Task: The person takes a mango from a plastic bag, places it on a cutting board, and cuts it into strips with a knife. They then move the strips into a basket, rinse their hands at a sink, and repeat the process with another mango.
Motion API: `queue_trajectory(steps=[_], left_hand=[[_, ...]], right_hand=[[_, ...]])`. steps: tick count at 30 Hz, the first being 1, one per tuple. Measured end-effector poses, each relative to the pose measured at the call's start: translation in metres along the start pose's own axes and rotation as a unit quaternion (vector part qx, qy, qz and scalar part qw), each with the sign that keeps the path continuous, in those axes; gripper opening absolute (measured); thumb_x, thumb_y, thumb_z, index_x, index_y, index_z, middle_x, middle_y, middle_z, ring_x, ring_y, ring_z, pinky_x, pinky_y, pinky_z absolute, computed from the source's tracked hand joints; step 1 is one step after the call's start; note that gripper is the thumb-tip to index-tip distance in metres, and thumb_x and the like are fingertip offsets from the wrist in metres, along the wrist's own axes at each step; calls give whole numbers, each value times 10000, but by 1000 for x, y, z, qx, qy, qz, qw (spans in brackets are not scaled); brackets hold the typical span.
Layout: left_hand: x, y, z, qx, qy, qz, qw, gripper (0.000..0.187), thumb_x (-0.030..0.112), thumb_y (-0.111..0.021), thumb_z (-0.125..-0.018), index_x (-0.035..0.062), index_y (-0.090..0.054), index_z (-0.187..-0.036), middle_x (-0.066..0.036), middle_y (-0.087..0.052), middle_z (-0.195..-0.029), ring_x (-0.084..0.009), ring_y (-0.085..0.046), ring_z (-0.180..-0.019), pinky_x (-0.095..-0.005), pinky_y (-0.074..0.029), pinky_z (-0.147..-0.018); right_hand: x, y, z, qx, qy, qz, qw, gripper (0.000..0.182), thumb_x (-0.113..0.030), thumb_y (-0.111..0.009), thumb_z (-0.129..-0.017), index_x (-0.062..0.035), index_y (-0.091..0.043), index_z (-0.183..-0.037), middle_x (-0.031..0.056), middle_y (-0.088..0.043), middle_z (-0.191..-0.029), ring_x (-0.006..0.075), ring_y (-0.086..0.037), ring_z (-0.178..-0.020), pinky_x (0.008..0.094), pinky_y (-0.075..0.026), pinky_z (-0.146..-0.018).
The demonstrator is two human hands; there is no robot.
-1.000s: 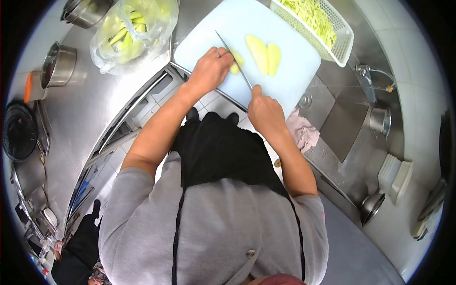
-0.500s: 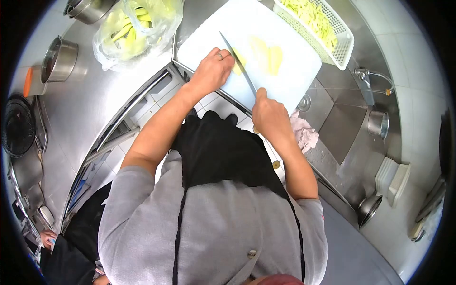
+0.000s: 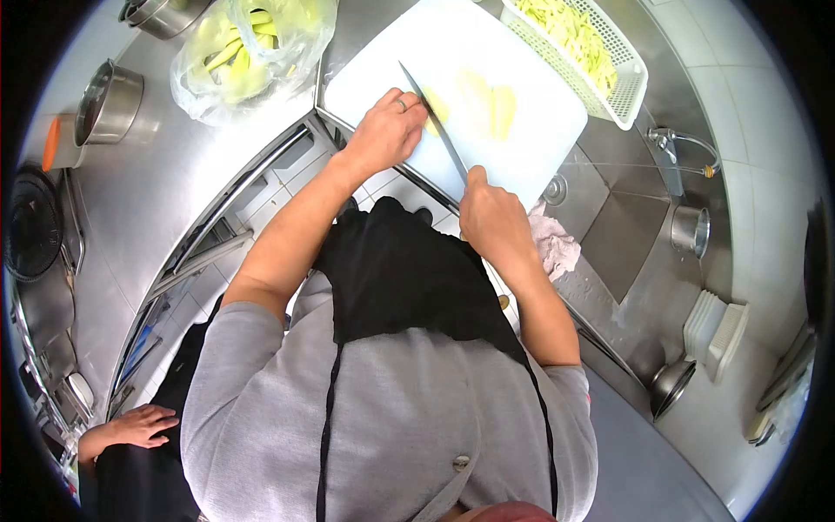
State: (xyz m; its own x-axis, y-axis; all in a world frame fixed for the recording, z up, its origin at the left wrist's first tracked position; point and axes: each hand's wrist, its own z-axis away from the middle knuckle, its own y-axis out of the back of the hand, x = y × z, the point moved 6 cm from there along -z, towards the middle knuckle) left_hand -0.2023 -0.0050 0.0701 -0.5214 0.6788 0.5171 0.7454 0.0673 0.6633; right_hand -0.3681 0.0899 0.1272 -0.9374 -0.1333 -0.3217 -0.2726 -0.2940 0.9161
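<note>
My right hand (image 3: 496, 213) is closed round the handle of a kitchen knife (image 3: 446, 139). The blade points up and to the left across a white cutting board (image 3: 370, 61). Beside the blade, my left hand (image 3: 387, 130) has its fingers curled down on a pale yellow-green vegetable piece (image 3: 437, 106), mostly hidden under the fingers and knife. Flat slices of the same vegetable (image 3: 489, 104) lie on the board to the right of the blade.
A white perforated basket (image 3: 628, 96) of shredded vegetable stands behind the board. To the left is a clear plastic bag (image 3: 300, 48) of long green pieces, with metal pots (image 3: 111, 104) beyond. At right are a sink (image 3: 626, 244) and a pink cloth (image 3: 554, 244). A co-worker's hand (image 3: 143, 426) shows at lower left.
The knife has shifted slightly to the left, close against my left fingers. My hands hold nearly the same place. At lower left, the co-worker has moved and a forearm and hand now show.
</note>
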Motion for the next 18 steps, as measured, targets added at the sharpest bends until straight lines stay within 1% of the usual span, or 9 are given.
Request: queue_trajectory(steps=[4,7,10,13,14,17,18], left_hand=[[-2,-1,1,-9,3,5,1000,150,-16,-724,-789,24,-681,-928,-125,-685,-1042,-354,-619,-964,-429,-545,-834],[0,-1,2,7,-4,3,1000,141,-10,-731,-793,23,-685,-922,-124,-681,-1031,-352,-620,-956,-434,-545,-829],[1,-2,2,-16,8,10,1000,159,-16,-725,-807,27,-716,-959,-126,-689,-1027,-344,-633,-956,-432,-545,-840],[-1,7,1,53,1,75,996,194,-18,-720,-821,31,-750,-1007,-125,-707,-1038,-335,-648,-962,-429,-544,-851],[-4,13,1,98,25,66,993,222,-18,-721,-823,35,-772,-1033,-125,-724,-1066,-334,-661,-975,-428,-540,-872],[4,28,-37,130,8,19,991,215,-4,-719,-833,32,-777,-1037,-128,-728,-1090,-337,-658,-1003,-425,-533,-879],[3,21,-55,75,-5,-3,997,274,38,-736,-849,41,-768,-1122,-142,-726,-1111,-343,-649,-1067,-430,-527,-914]], right_hand=[[-1,-4,-2,0,-10,-8,1000,70,13,-524,-899,53,-506,-954,345,-673,-718,532,-705,-717,613,-568,-689],[11,-26,-18,23,-3,-16,1000,74,3,-529,-901,49,-521,-959,338,-683,-736,525,-709,-725,604,-571,-688],[12,-13,-24,13,-5,0,1000,73,5,-532,-897,44,-535,-959,322,-688,-731,510,-717,-718,586,-577,-667],[11,-6,-22,44,-7,18,999,71,10,-537,-892,43,-540,-955,306,-685,-709,493,-721,-701,572,-582,-649],[11,-6,-18,49,-6,18,999,71,11,-537,-891,42,-542,-955,302,-683,-700,489,-720,-694,570,-582,-647],[9,-6,-12,57,-2,9,998,76,9,-539,-890,45,-546,-957,291,-674,-674,482,-716,-672,571,-581,-639],[8,-7,-11,54,2,1,999,83,5,-540,-891,49,-547,-961,289,-670,-666,484,-712,-664,574,-579,-635]])
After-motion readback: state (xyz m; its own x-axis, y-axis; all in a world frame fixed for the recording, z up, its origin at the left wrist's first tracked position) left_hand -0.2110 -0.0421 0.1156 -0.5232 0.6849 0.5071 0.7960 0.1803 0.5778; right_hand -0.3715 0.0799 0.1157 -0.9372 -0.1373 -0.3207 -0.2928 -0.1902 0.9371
